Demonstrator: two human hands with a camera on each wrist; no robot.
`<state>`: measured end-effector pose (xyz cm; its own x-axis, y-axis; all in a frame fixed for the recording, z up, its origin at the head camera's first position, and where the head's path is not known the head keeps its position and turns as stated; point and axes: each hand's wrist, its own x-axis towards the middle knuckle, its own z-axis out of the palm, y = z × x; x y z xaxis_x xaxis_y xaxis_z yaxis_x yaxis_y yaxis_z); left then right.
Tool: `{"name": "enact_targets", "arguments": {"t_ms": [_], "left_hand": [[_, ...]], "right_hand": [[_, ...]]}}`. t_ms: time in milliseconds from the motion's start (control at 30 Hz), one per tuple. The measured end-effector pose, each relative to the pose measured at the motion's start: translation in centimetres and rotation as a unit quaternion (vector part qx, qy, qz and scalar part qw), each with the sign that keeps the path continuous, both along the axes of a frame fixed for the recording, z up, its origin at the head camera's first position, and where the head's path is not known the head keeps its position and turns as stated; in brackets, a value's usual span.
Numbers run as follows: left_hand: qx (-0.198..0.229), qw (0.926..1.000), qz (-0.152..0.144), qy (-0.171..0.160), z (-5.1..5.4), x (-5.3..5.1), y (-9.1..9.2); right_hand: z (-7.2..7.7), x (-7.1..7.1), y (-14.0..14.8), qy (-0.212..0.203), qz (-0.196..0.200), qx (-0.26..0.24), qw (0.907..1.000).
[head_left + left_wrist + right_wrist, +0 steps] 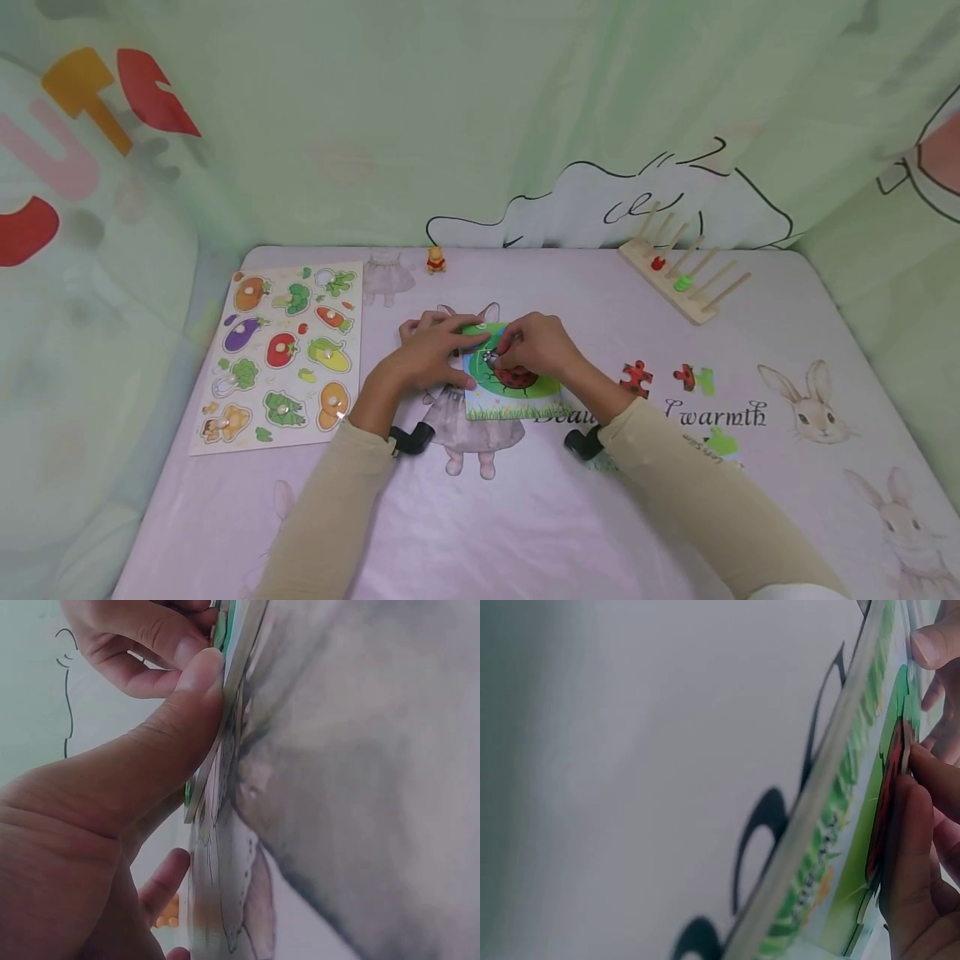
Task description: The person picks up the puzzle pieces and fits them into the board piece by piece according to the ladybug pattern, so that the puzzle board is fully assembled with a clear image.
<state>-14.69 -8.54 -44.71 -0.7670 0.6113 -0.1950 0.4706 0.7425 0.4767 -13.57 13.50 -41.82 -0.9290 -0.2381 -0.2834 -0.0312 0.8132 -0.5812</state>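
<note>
Sleeves (326,508), room btwn; L hand (431,354) at puzzle (513,403) edge, R hand (542,343) atop.

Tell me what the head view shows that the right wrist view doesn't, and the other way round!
Only the head view: the vegetable board, peg rack, little bear figure and scattered puzzle pieces.

Only the right wrist view: a close, sideways look at the edge of the ladybug board.

Both: that ladybug board, plus at least part of the left hand and right hand.

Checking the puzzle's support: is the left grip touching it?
Touching: the left wrist view shows the left grip with its thumb against the puzzle edge.
</note>
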Motion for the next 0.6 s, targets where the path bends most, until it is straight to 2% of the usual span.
{"name": "enact_targets", "arguments": {"t_ms": [300,467,600], "left_hand": [[-0.002,0.9999,0.001,-0.014,0.26,0.07,-0.07],[0.01,0.9994,0.02,-0.025,0.18,0.15,0.03],[0.023,0.999,0.029,-0.023,0.21,0.34,0.39]], "right_hand": [[0.36,-0.02,0.64,0.005,0.021,0.022,0.9995],[0.13,-0.04,0.92,-0.009,0.039,0.024,0.9989],[0.06,-0.06,0.93,-0.018,0.036,0.027,0.9988]]}}
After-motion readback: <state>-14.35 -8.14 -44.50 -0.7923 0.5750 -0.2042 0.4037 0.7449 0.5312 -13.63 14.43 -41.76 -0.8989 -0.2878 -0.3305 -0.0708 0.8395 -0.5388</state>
